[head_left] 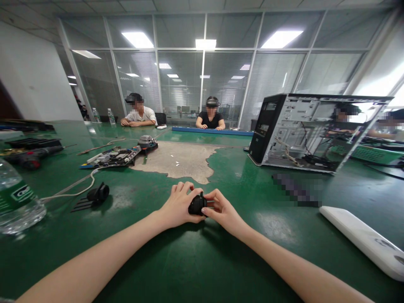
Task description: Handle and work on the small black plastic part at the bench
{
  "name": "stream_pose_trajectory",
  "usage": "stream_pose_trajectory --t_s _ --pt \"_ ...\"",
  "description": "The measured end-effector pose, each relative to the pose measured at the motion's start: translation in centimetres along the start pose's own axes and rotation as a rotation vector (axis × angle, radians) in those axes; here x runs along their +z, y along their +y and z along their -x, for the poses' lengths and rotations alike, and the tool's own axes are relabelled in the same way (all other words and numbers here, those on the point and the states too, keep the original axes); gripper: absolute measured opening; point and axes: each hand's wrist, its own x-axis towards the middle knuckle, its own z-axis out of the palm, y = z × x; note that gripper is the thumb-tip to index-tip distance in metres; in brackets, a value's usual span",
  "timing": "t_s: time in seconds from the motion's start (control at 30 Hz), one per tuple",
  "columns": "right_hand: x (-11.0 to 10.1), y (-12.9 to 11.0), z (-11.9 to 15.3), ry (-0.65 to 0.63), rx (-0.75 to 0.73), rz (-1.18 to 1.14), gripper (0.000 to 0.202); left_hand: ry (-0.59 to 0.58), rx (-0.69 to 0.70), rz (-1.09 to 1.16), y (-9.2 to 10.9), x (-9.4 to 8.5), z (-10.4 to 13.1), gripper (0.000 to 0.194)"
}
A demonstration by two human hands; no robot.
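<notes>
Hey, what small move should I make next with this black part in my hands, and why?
I'd probably steady the black part with the left hand: its grip wraps around from the left, while the right hand has only fingertips at the right side.

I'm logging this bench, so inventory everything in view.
Table: one, green, foreground
Held part: one, black, centre foreground
Pronged part: one, black, left of held part
Worn patch: one, beige, table centre
Circuit board: one, grey-black, left of patch
Cable: one, white, left
Drill-like tool: one, black-red, left edge
Bottles: three, clear, one near left, two far left
Computer case: one, black-silver, right
Basket: one, green, behind case
Pixelated item: one, dark, right
Slab: one, white, near right
Bar: one, blue, far centre
People: at least four, tops white or black where clear, beyond table
Glass partition: one, grey, background
Smaller clutter: count unclear
Left grip: one, bare, on held part
Right grip: one, bare, on held part
</notes>
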Motion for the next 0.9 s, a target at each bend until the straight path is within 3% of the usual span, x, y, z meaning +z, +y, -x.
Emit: stream_pose_trajectory --t_s 0.33,0.73,0.9 --pt "0.0 0.4 0.0 0.003 -0.014 0.028 0.025 -0.092 0.010 0.241 0.0 0.3 0.1 0.080" --pt "0.1 0.5 -0.1 0.040 -0.021 0.039 0.021 -0.062 0.118 0.248 1.0 -0.2 0.1 0.057" --pt "0.0 0.4 -0.2 0.052 0.018 0.089 0.026 -0.059 0.119 0.234 0.9 -0.2 0.2 0.059"
